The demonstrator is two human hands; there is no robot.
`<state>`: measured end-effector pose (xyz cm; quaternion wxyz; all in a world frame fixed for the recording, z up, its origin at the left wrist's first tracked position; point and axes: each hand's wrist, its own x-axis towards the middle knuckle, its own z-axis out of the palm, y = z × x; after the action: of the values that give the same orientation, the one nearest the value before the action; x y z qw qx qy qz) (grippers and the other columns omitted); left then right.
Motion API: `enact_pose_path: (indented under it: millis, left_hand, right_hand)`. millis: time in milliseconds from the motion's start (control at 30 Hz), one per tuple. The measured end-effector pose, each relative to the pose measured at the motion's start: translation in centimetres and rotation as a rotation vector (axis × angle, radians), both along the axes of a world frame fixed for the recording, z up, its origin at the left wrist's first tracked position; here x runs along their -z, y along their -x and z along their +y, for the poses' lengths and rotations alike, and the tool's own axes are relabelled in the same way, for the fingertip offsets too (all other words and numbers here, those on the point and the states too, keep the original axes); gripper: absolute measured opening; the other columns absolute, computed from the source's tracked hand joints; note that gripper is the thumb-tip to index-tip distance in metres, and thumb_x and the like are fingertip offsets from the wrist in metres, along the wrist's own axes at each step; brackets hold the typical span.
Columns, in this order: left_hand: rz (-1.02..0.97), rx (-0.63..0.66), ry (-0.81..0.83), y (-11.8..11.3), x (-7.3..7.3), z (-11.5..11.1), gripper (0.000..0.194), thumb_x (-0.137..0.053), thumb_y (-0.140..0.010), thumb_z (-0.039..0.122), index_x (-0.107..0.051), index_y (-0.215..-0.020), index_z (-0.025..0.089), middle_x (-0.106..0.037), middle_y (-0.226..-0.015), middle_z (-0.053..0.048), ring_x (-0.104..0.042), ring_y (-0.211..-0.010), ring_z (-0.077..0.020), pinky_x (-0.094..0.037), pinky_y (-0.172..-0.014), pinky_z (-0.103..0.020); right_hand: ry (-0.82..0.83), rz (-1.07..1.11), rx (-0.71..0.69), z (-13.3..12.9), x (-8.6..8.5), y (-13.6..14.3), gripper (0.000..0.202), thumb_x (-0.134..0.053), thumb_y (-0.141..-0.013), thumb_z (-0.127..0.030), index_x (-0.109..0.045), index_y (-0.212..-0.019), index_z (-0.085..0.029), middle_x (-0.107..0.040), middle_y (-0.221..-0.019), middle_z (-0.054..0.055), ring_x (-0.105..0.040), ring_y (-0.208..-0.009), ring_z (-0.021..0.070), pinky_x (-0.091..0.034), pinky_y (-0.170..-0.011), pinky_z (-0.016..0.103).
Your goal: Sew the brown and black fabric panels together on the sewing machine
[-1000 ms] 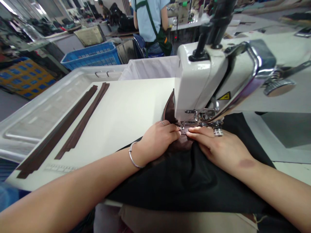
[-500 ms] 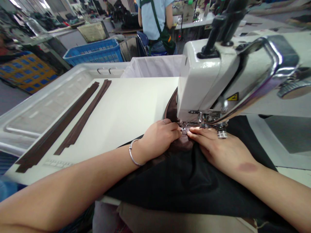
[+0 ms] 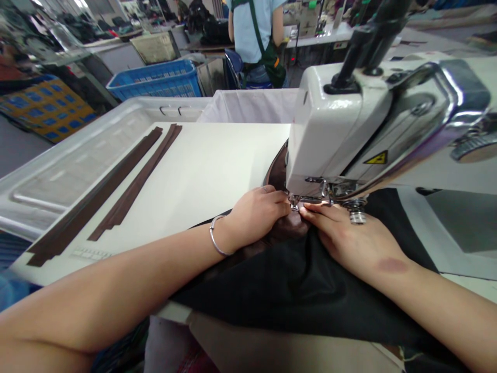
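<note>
A white sewing machine [image 3: 322,129] stands to the right, its presser foot [image 3: 295,201] down on shiny brown fabric [image 3: 289,228]. My left hand [image 3: 260,212] is at the foot's left side, fingers curled and closed on the brown fabric; their undersides are hidden. To the right of the foot, my right hand [image 3: 345,228] lies on the cloth with its fingers stretched out, the tips close to the needle area. Joined to or lying under the brown piece, black fabric [image 3: 272,290] spreads over the table's front edge. The stitch line is too small to make out.
Brown fabric strips [image 3: 101,191] lie on the white tabletop [image 3: 217,155] at left, near a printed ruler [image 3: 89,254]. Behind are a clear plastic tray [image 3: 46,181], a cloth-lined bin [image 3: 252,106] and a blue crate [image 3: 155,80]. A person [image 3: 254,36] sits farther back.
The view has shifted slightly, so most things appear a little farther right. Both hands stay beside the presser foot on the fabric, with hardly any visible movement.
</note>
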<state>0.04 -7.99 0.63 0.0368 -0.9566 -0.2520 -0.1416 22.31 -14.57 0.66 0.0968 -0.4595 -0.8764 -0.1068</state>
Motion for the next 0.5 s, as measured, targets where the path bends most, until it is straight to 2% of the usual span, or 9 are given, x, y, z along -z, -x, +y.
enact_pose_path:
  millis: [500]
  left_hand:
    - [-0.011, 0.002, 0.024, 0.05, 0.1, 0.06, 0.021, -0.049, -0.093, 0.017, -0.068, -0.099, 0.02, -0.067, -0.101, -0.004, -0.059, -0.097, -0.0161, -0.048, -0.089, -0.03]
  right_hand:
    - [-0.008, 0.029, -0.02, 0.08, 0.11, -0.03, 0.038, -0.044, -0.087, -0.012, -0.061, -0.121, -0.018, -0.062, -0.122, 0.01, -0.061, -0.106, 0.0288, -0.056, -0.081, 0.044]
